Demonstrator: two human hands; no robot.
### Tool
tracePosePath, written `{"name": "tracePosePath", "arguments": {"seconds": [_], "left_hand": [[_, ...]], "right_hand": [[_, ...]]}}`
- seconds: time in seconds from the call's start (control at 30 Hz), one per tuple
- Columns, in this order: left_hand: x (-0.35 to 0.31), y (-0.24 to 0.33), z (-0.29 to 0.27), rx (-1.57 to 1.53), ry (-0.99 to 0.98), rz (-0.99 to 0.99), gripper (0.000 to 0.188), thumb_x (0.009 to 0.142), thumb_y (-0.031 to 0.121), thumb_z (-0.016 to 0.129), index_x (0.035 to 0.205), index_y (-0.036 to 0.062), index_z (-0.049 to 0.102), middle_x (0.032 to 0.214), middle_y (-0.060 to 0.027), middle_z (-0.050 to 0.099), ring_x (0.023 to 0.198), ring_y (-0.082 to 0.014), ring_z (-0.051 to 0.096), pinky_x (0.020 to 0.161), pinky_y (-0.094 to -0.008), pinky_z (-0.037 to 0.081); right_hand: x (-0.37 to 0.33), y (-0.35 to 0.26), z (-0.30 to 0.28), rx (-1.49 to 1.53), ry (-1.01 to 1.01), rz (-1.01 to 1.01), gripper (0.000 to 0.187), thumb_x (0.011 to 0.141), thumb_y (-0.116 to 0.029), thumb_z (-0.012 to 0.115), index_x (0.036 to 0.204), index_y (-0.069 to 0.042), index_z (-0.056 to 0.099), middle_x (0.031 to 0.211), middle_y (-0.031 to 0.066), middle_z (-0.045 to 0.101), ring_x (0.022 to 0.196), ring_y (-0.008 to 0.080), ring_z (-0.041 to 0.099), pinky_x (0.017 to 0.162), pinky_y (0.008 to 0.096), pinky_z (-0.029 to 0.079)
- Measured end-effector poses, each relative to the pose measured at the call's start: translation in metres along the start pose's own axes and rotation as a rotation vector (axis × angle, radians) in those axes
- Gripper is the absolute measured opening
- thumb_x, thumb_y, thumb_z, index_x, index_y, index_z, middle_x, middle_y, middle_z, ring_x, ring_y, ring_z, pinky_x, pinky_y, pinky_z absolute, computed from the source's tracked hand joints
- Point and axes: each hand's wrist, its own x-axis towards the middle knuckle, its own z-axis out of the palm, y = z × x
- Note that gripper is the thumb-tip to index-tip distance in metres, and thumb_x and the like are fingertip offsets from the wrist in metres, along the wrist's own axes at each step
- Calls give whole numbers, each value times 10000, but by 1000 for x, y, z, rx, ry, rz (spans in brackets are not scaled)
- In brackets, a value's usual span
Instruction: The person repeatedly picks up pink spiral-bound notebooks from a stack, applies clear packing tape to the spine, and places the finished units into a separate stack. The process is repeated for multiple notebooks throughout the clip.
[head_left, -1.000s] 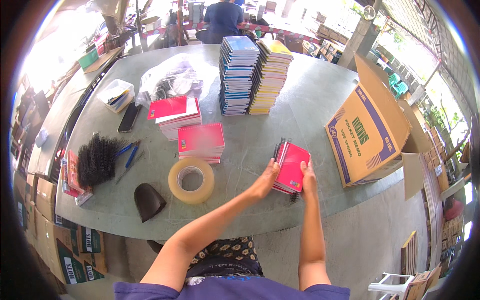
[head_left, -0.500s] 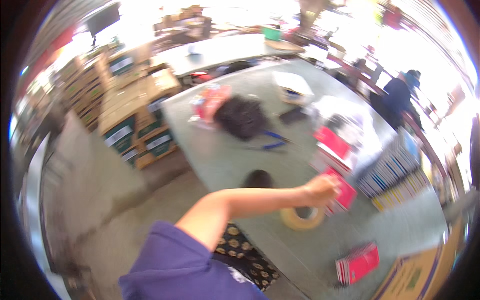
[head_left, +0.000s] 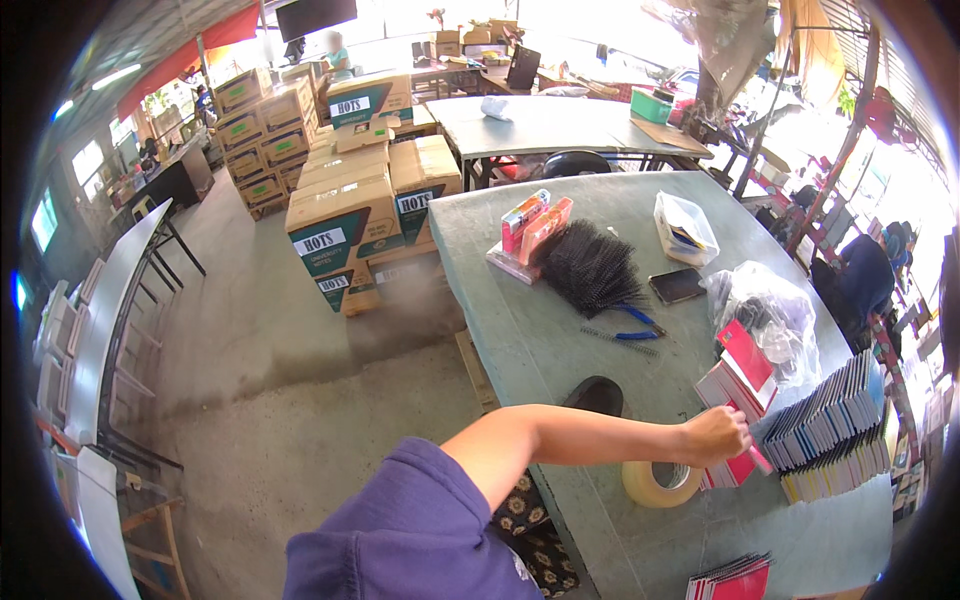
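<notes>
My left hand (head_left: 716,436) reaches across the table to the right, its fingers closed on a red-covered notebook (head_left: 740,468) that it partly hides. Right behind the hand leans a stack of red-covered notebooks (head_left: 748,362). A wide roll of clear tape (head_left: 642,488) lies just below my wrist. To the right stand tight rows of spiral notebooks with bluish edges (head_left: 825,415) and yellowish edges (head_left: 838,468). More red spiral notebooks (head_left: 738,580) lie at the near edge. My right hand is out of the picture.
On the table (head_left: 530,350) lie black spiral binding coils (head_left: 590,268), blue-handled pliers (head_left: 640,334), a phone (head_left: 677,286), a clear plastic bag (head_left: 785,310), a plastic tub (head_left: 686,230) and a dark rounded object (head_left: 596,395). Cardboard boxes (head_left: 350,205) are stacked beyond the left edge.
The view has swung left and steadied, so the scene sits further right. My left hand remains at the red notebooks, and a red cover now shows tilted beside its fingers.
</notes>
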Motion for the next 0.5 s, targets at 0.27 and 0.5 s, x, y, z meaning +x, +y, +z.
{"name": "tracePosePath", "arguments": {"seconds": [0.27, 0.5], "left_hand": [[-66, 40, -89, -1294, -127, -477, 187, 837, 92, 648, 1000, 1, 641, 853, -103, 651, 765, -179, 630, 689, -298, 487], [-110, -74, -80, -474, 43, -289, 301, 733, 3, 554, 1014, 35, 656, 928, -114, 673, 921, -287, 607, 831, -378, 476]], "right_hand": [[-2, 31, 47, 647, -210, 531, 410, 877, -292, 646, 1124, 26, 569, 1018, 82, 622, 912, 136, 550, 800, 282, 441], [54, -1, 27, 319, -504, 431, 228, 839, -170, 685, 933, 35, 654, 746, 22, 639, 682, 99, 548, 646, 268, 461]]}}
